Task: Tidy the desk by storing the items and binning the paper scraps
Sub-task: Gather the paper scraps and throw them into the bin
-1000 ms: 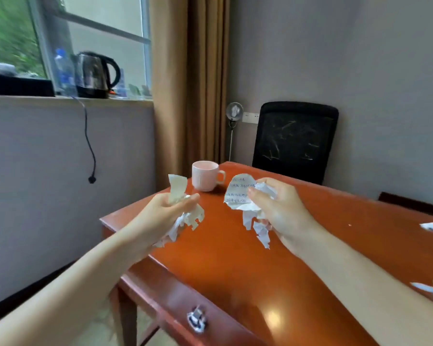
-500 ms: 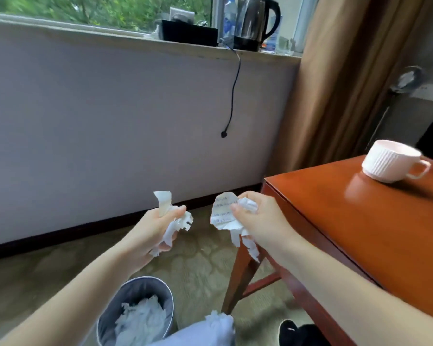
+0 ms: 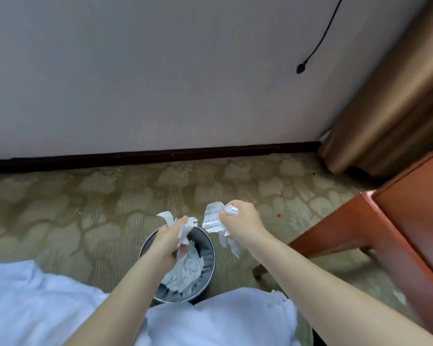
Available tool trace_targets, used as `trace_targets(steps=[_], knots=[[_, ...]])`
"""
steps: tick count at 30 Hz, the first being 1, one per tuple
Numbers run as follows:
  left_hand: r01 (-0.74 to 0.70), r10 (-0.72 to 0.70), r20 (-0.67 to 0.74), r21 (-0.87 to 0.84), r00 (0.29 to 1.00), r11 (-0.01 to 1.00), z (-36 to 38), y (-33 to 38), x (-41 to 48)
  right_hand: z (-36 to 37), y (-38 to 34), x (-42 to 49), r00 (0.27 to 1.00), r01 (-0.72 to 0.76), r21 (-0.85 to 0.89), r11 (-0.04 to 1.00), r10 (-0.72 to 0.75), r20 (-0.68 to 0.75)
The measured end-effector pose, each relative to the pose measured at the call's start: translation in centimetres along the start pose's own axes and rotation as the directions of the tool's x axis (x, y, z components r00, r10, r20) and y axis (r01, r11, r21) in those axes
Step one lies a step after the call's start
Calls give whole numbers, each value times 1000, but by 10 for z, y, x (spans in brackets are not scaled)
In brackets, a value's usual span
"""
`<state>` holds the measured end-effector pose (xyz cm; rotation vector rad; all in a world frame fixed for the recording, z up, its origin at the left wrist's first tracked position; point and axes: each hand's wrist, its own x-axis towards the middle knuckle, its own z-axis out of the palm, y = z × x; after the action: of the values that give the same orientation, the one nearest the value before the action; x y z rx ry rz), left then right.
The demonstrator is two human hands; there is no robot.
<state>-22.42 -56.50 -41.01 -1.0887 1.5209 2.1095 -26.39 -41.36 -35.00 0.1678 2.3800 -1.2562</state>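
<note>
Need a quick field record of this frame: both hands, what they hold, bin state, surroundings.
left hand: grips crumpled paper scraps, above the bin's opening
right hand: grips printed scraps, just right of the bin's rim
bin: round, standing on the carpet, holds white paper
desk: corner visible at right edge
background: curtain, hanging cord plug

The carpeted floor [image 3: 85, 208], olive-green with a pale blotchy pattern, runs up to a dark baseboard [image 3: 160, 156] along the wall. A round dark bin [image 3: 211, 248] stands on it, part full of white paper scraps [image 3: 185, 270]. To the right, the leg of the red-brown desk [image 3: 410, 208] rests on the carpet, a brown curtain [image 3: 385, 108] hangs down to the floor in the corner, and a small red speck [image 3: 278, 215] lies between bin and desk.
</note>
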Motion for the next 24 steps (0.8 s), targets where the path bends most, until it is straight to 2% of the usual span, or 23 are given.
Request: trace_targets(steps=[3, 9, 12, 15, 20, 24], knots=[[-3, 10, -100, 74, 995, 997, -8, -10, 31, 31, 25, 29, 997, -75, 3, 997, 75, 19], [52, -33, -213, 81, 976, 995, -33, -25, 83, 84, 66, 71, 975, -217, 30, 976, 216, 44], [157, -140, -195, 73, 971, 985, -38, -36, 100, 106, 80, 84, 958, -275, -15, 961, 275, 78], [224, -198, -170, 153, 965, 962, -41, -46, 114, 120, 90, 98, 945, -315, -13, 949, 315, 86], [284, -253, -135, 327, 958, 901, -44, -55, 122, 128, 94, 105, 898, -370, -17, 929, 362, 248], [256, -216, -141, 435, 966, 863, -39, -48, 121, 125, 93, 105, 853, -401, -33, 915, 386, 351]])
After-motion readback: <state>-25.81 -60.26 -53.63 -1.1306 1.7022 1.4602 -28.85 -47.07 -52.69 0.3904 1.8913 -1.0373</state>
